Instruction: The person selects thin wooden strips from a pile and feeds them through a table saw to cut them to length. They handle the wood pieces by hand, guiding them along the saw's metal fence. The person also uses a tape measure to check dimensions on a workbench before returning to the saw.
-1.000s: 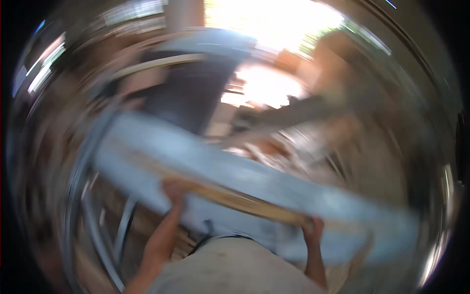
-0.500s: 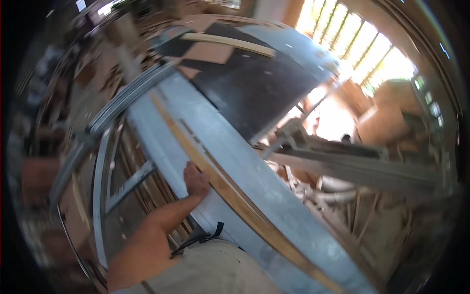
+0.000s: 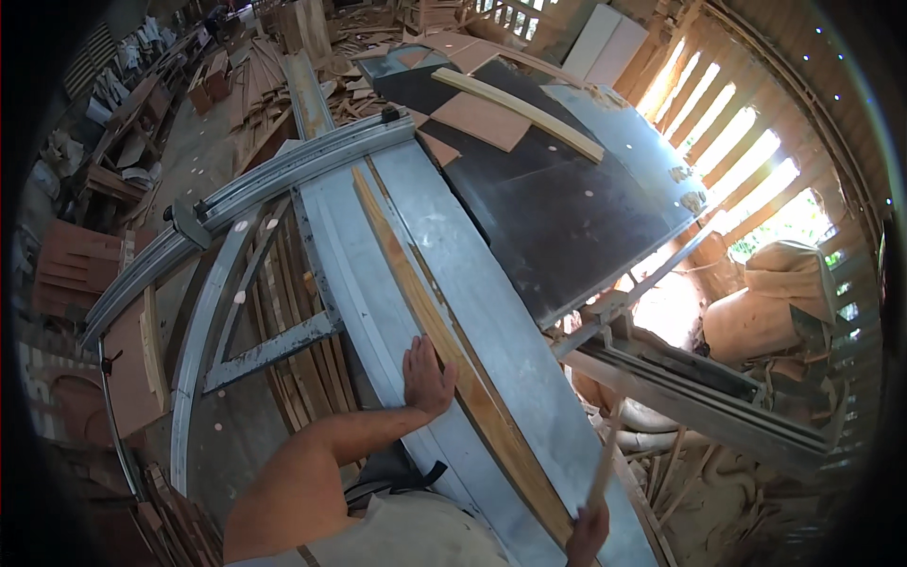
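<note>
A long, slightly curved wooden strip lies lengthwise on the pale metal table of what looks like a panel saw. My left hand rests flat against the strip's left side, fingers stretched out. Low at the right, near the strip's near end, my right hand is closed around a thin wooden stick. The stick points upward and away from me, its far end blurred. Part of the right hand is cut off by the lower edge.
A metal fence crosses the table's far end, above an open support frame. On the dark side table lie a pale batten and flat wooden pieces. A metal rail frame and scrap wood stand at the right.
My right hand has come into view at the lower right with the stick. The view has shifted, and my left hand's fingers now lie straighter against the strip.
</note>
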The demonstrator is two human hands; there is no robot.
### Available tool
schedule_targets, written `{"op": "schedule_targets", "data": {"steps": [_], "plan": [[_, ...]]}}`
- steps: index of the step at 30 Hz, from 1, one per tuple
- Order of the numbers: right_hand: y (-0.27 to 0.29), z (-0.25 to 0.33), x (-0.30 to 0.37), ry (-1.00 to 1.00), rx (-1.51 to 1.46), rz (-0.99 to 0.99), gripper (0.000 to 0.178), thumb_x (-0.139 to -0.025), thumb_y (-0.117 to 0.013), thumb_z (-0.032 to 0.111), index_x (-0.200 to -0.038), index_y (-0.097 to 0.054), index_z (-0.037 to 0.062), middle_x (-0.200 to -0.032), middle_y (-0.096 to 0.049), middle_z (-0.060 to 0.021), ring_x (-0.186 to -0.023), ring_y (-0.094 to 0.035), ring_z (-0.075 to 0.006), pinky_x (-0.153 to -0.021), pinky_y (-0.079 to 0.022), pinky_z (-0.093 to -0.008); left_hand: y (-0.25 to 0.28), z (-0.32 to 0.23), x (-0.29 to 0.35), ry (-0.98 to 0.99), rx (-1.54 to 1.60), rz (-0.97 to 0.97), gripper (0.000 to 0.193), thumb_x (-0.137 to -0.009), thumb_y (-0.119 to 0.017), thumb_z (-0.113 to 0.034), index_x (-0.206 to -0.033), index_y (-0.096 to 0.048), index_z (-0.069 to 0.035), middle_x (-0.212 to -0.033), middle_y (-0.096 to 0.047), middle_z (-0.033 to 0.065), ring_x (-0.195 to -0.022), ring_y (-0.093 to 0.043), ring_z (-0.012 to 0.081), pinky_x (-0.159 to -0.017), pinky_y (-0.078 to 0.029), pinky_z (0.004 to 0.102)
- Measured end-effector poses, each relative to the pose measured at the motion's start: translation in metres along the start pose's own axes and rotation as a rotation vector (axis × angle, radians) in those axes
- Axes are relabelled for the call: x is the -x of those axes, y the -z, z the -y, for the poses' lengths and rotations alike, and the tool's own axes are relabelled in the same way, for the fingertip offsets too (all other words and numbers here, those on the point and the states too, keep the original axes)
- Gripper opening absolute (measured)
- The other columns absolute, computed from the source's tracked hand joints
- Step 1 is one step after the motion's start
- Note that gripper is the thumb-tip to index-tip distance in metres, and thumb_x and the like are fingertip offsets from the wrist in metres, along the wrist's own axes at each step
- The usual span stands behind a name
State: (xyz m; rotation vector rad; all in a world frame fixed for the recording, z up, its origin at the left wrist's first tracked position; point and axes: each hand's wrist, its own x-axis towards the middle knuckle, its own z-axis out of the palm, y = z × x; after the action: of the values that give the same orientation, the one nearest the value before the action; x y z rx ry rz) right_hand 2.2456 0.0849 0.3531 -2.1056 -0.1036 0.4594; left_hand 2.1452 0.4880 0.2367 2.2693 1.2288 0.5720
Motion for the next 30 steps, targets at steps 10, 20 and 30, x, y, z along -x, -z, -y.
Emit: {"op": "schedule_targets", "data": {"steps": [10,20,30], "plan": [[-0.264,0.269,-0.280,0.428,0.257,0.667,0.040,-0.098,-0.054,0.021,-0.134,-0.055,0.0028,-0.079,-0.064,-0.0099,-0.074,-0.063,-0.0166,-0.070,-0.050,-0.0317,0.076,0.096,-0.120,-0.163,0.016,-0.067,0.071,-0.085,-0.069,-0.042,-0.135,-0.044,0.003,-0.132,-0.049,0.0236,-0.126,-0.045,0.0406,-0.104,-0.034,0.0501],[-0.454,0.349,-0.457,0.698,0.304,0.466,0.031,-0.098,-0.053,0.022,-0.118,-0.065,0.0008,-0.075,-0.064,-0.0172,-0.071,-0.064,-0.0190,-0.069,-0.051,-0.0359,0.088,0.090,-0.134,-0.151,-0.051,0.221,0.080,-0.089,-0.060,-0.050,-0.142,-0.036,0.004,-0.141,-0.042,0.0232,-0.137,-0.035,0.0407,-0.108,-0.028,0.0526],[-0.439,0.402,-0.438,0.638,0.154,0.494,0.033,-0.095,-0.062,0.028,-0.116,-0.071,0.0034,-0.071,-0.062,-0.0017,-0.062,-0.059,-0.0100,-0.058,-0.048,-0.0265,0.081,0.098,-0.142,-0.137,-0.015,0.240,0.077,-0.089,-0.061,-0.048,-0.140,-0.040,0.005,-0.141,-0.046,0.0222,-0.137,-0.038,0.0384,-0.108,-0.029,0.0514]]}}
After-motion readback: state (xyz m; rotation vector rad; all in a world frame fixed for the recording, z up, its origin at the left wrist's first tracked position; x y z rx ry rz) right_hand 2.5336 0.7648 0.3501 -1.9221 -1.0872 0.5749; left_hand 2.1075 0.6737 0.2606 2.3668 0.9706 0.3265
